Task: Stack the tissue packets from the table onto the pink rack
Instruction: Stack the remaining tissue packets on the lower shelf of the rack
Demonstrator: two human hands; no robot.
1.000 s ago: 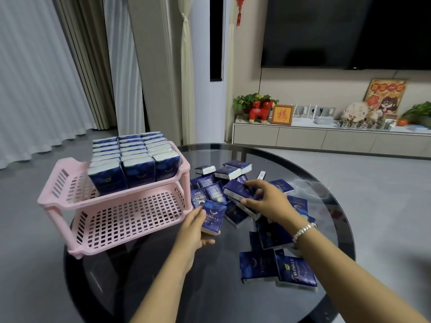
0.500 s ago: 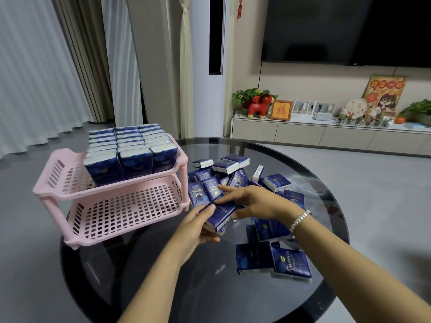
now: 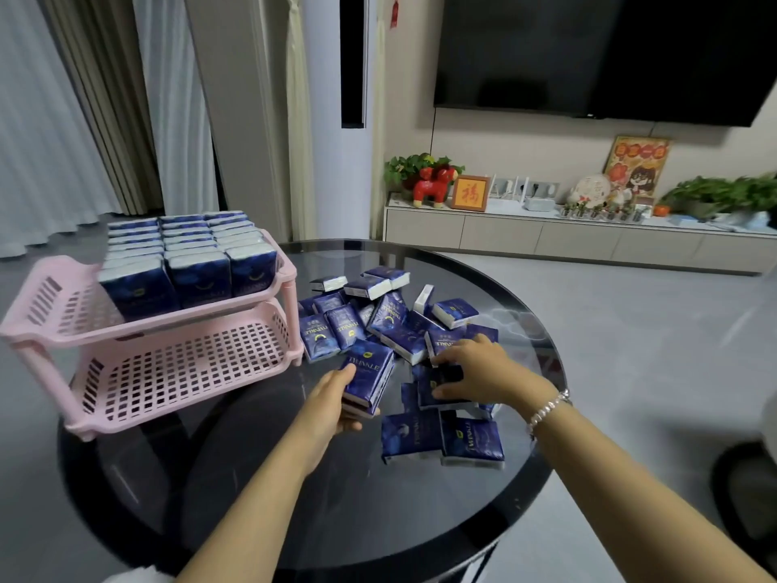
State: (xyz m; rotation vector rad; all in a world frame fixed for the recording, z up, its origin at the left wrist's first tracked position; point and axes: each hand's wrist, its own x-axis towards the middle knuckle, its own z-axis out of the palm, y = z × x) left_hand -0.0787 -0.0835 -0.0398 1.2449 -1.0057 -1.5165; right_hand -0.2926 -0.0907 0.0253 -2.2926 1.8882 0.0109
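Note:
A pink two-tier rack (image 3: 176, 374) stands at the left of the round black glass table (image 3: 378, 511). Its top shelf holds rows of upright dark blue tissue packets (image 3: 185, 258); the bottom shelf is bare. Several loose blue packets (image 3: 391, 321) lie in a heap to the right of the rack. My left hand (image 3: 332, 403) holds a small stack of packets (image 3: 368, 378) just right of the rack's bottom shelf. Over to its right, my right hand (image 3: 479, 370) grips another packet (image 3: 439, 387) lying in the heap. Two more packets (image 3: 441, 435) lie nearest me.
The table's rim curves close on the right and near side. A low white cabinet (image 3: 567, 241) with plants and ornaments runs along the far wall under a black television (image 3: 605, 52). Curtains hang behind the rack. A dark chair part (image 3: 744, 477) shows at far right.
My right hand laid a packet onto the one in my left hand, then drew back to the right and now grips another packet in the heap. My left hand stayed put.

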